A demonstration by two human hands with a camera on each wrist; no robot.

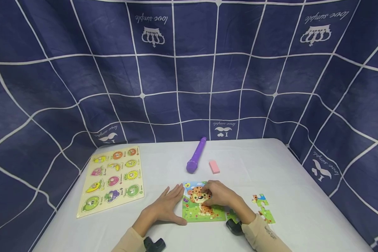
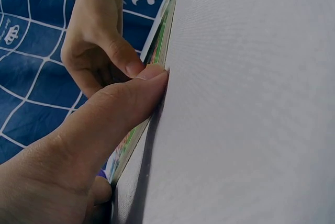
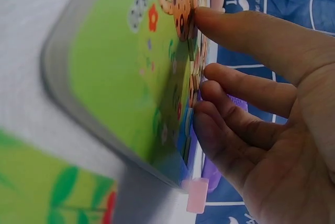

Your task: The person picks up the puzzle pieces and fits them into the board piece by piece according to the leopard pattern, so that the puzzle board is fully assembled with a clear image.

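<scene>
A leopard jigsaw puzzle (image 1: pixel 193 211) lies on the white table, its board showing a spotted cub on green grass. My left hand (image 1: pixel 167 206) rests at the board's left side with fingers spread; its thumb (image 2: pixel 131 93) lies along the near edge. Over the upper right of the picture, my right hand (image 1: pixel 219 193) has curled fingers and pinches a puzzle piece on the cub, which the hand partly hides. In the right wrist view, the thumb (image 3: pixel 235 28) touches the cub's spotted body, and the other fingertips (image 3: pixel 212 119) meet the raised pieces' edges.
Loose puzzle pieces (image 1: pixel 267 214) lie right of the board, one partly under the right wrist. A wooden fruit puzzle board (image 1: pixel 123 178) lies at the left. Beyond the leopard puzzle are a purple toy microphone (image 1: pixel 196 154) and a pink block (image 1: pixel 214 167). A blue checked curtain (image 1: pixel 195 73) surrounds the table.
</scene>
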